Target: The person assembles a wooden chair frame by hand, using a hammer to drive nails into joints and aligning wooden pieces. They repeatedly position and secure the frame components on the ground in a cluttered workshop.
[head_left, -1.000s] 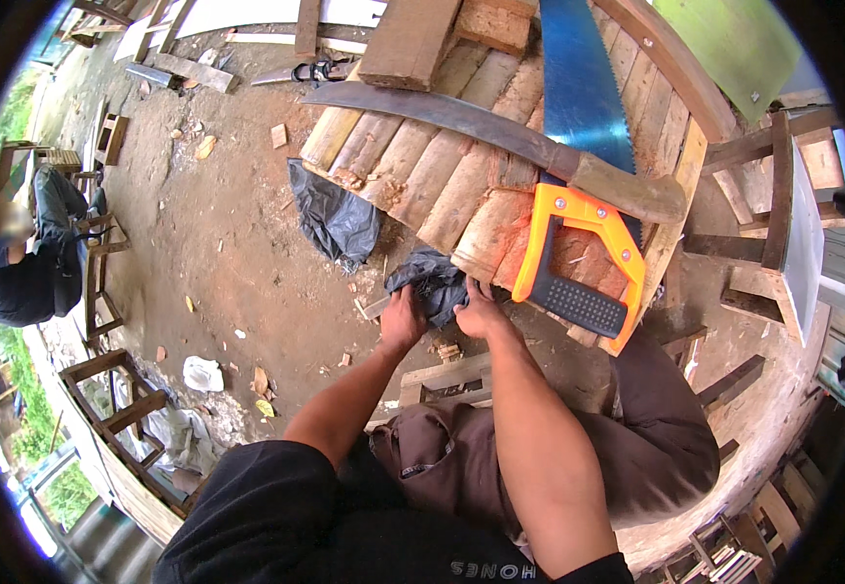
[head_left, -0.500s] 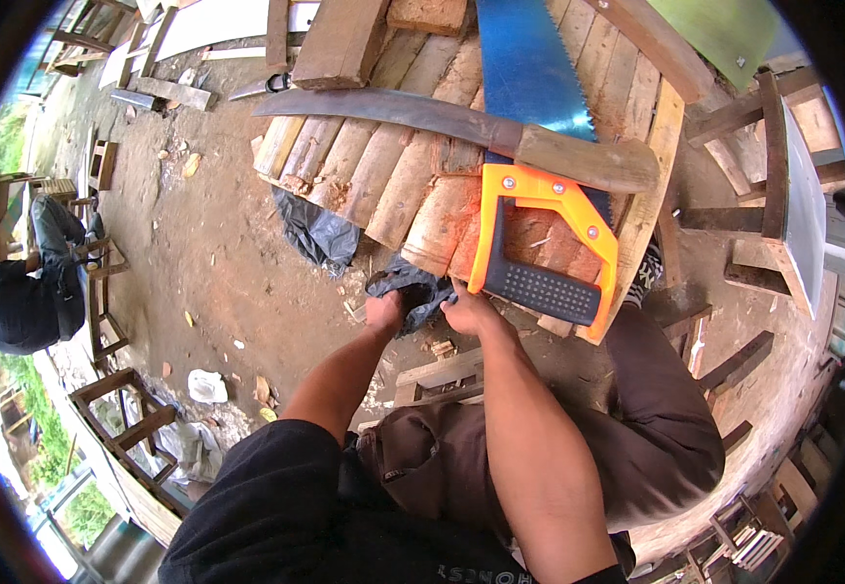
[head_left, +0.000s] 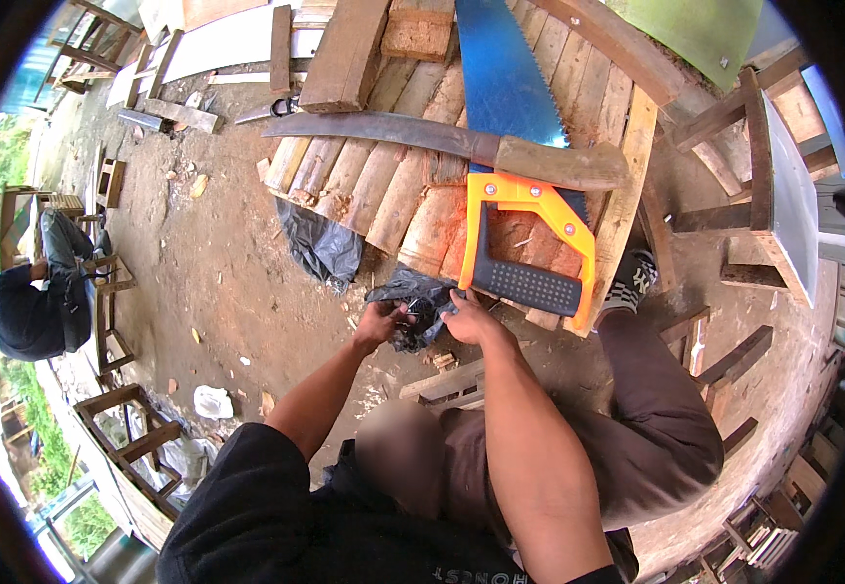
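Note:
Below the edge of a slatted wooden bench, both hands grip a crumpled black plastic bag point(head_left: 420, 290). My left hand point(head_left: 381, 323) pinches its left side, and my right hand point(head_left: 469, 318) holds its right side near the bench edge. What lies inside the bag cannot be made out. Just above my right hand, on the wooden bench point(head_left: 349, 190), rests a handsaw point(head_left: 529, 282) with an orange and black handle and a blue blade. Across the blade lies a machete point(head_left: 442, 136) with a wooden handle.
Another black plastic bag point(head_left: 320, 243) hangs under the bench's left edge. Wood blocks point(head_left: 349, 58) sit at its far end. A knife point(head_left: 267, 110) is beyond the bench's left corner. Wooden frames point(head_left: 135, 433) stand at left, a white-topped stool point(head_left: 782, 195) at right. Another person point(head_left: 33, 311) sits far left.
My hands have spread the bag more openly, and its dark folds show more between them. The view has shifted slightly, so the bench and tools appear a little lower and further left.

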A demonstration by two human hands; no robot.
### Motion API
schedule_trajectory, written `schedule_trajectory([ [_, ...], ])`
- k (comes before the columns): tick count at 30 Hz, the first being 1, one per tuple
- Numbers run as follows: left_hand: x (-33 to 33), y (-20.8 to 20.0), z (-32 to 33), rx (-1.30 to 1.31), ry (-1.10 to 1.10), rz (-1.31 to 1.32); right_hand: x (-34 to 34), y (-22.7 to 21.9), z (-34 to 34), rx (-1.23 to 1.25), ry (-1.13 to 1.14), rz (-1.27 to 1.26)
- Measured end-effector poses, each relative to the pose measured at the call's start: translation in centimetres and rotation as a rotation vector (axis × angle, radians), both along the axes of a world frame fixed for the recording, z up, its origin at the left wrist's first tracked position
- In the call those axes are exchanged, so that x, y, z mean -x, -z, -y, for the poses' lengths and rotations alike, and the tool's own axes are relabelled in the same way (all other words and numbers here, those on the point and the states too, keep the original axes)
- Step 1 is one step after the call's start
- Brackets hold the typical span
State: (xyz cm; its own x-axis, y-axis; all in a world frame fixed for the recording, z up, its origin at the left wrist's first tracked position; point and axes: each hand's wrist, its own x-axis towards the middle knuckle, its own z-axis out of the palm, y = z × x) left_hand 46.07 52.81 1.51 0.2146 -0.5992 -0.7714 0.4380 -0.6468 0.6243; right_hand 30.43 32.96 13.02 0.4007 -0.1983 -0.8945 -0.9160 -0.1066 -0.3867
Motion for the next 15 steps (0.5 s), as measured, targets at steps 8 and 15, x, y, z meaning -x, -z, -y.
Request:
schedule_trajectory([
  [8, 0.2, -1.8, 0.2, -0.008, -0.03, -0.072, 0.5, 2.3, -0.6, 0.011, -0.022, 0.026],
  [15, -0.1, -0.2, -0.3, -0.117, -0.001, 0.01, 0.7, 3.0, -0.9, 0.012, 0.001, 0.061],
])
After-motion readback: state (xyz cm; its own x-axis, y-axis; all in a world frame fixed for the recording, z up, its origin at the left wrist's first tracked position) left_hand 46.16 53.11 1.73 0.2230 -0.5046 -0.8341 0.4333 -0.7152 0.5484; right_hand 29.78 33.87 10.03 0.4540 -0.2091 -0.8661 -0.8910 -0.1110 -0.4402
